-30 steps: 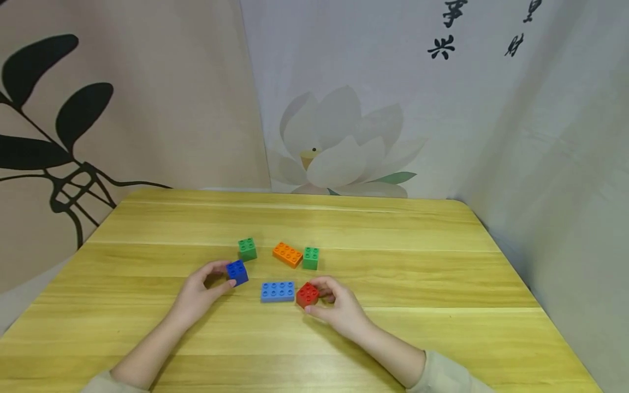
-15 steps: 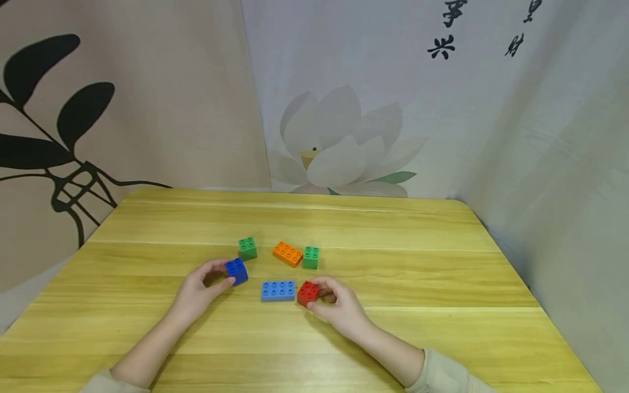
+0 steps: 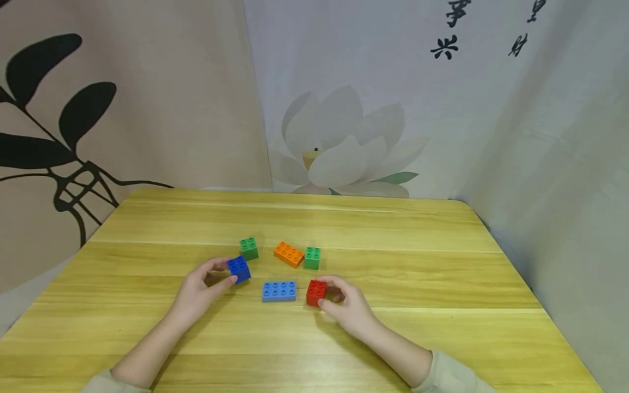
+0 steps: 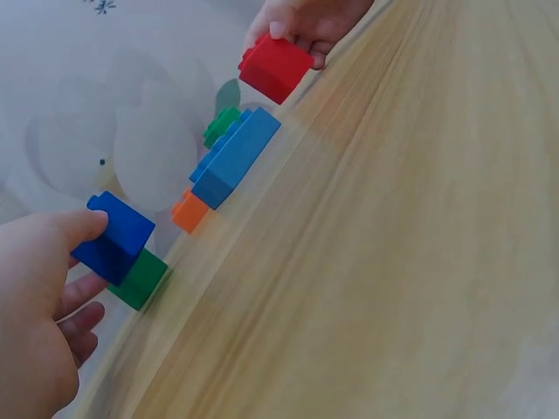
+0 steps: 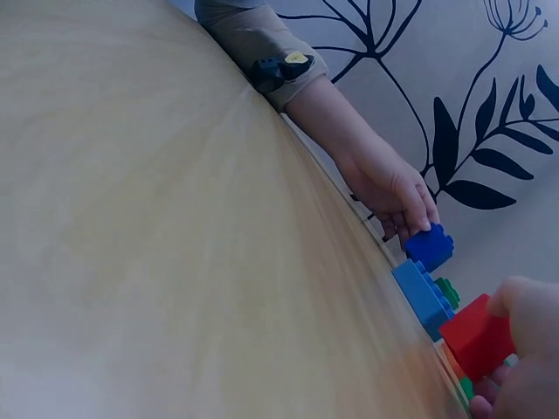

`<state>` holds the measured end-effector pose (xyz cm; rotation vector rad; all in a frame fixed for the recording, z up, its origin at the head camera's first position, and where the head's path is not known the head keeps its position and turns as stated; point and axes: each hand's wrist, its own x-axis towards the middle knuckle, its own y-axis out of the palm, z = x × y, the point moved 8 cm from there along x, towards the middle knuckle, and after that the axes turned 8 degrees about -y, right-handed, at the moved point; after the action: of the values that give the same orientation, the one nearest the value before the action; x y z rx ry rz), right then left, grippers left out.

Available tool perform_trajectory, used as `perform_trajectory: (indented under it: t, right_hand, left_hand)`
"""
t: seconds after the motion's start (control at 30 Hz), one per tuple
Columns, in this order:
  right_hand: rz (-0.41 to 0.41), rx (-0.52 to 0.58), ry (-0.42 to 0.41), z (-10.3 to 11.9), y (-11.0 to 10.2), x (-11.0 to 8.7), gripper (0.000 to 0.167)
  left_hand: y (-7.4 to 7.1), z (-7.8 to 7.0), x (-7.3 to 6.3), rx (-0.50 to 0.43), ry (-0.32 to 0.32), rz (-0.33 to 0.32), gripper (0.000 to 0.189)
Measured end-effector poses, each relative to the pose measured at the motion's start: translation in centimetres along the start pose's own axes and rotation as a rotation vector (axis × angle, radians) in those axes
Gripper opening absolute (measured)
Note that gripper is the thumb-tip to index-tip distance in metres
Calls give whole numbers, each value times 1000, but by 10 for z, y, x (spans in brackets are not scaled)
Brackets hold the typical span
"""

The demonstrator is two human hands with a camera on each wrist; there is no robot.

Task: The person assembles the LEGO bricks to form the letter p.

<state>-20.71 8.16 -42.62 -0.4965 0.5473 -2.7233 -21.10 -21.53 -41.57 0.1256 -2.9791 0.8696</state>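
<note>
Red block sits in the right hand, its grip clamped on it between thumb and fingers, just right of the light blue block and apart from it. On the left side, the left hand pinches the dark blue block the same way, tilted a little; it is left of the light blue block and slightly farther away. Just beyond the dark blue block stands a green block. Farther right, the orange block lies at a slant beside a second green block — whether those two touch, I cannot tell. All the loose blocks rest studs up on the wooden surface. Along its far edge hangs a pale cloth — a lotus printed near the middle, dark leaves at the left.
</note>
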Motion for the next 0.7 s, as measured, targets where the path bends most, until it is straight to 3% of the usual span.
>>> perform_trajectory:
  t: [0.43, 0.7]
  right_hand:
    - [-18, 28, 51, -3, -20, 0, 45]
    - [-18, 39, 15, -6, -31, 0, 42]
  left_hand:
    - [5, -22, -5, -47, 65, -7, 42]
    - [17, -33, -7, -67, 96, 16, 40]
